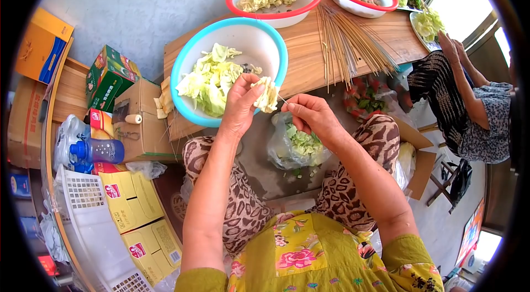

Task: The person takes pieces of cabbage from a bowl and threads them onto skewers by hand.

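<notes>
Center of frame: pale folded piece (267, 96) is held in a thumb-and-finger pinch by the left hand (241, 105), over the right edge of the blue-rimmed basin (175, 74). Thin stick (282, 99) is gripped by the right hand (316, 118), fingers nearly closed; depth of piercing cannot be told. Threading judged in hand; steady piece and aligned push called for. Leafy pieces (207, 85) seen in basin, loose sticks (353, 43) on wooden table (303, 65), upper right. Bagged chopped greens (303, 146) seen below hands.
</notes>
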### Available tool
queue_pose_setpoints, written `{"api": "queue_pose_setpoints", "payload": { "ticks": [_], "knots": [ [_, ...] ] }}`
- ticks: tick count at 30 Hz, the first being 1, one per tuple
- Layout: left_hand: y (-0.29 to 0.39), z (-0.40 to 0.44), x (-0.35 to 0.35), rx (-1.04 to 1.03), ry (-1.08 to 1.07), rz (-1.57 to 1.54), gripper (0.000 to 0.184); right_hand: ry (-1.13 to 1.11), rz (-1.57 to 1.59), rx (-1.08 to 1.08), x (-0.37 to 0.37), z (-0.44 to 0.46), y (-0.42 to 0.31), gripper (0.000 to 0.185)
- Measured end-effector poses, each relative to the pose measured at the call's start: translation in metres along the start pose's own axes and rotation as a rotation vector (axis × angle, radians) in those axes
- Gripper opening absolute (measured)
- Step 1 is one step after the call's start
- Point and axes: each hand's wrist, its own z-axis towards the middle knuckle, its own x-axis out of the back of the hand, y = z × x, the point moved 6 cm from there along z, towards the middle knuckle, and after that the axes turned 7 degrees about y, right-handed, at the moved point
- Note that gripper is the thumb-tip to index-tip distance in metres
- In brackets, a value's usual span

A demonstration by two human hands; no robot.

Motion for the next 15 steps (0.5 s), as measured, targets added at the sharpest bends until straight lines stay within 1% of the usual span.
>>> {"api": "queue_pose_setpoints", "payload": {
  "ticks": [8, 12, 15],
  "knots": [
    [-0.003, -0.004, -0.006, 0.039, -0.060, 0.043, 0.020, 0.008, -0.030, 0.039, 0.002, 0.005, 0.001, 0.017],
    [-0.007, -0.006, -0.010, 0.046, -0.076, 0.067, 0.020, 0.021, -0.100, 0.046, 0.004, 0.008, 0.001, 0.017],
    [-0.002, -0.006, -0.009, 0.097, -0.080, 0.072, 0.022, 0.042, -0.086, 0.038, 0.006, 0.010, -0.001, 0.016]
  ]
}}
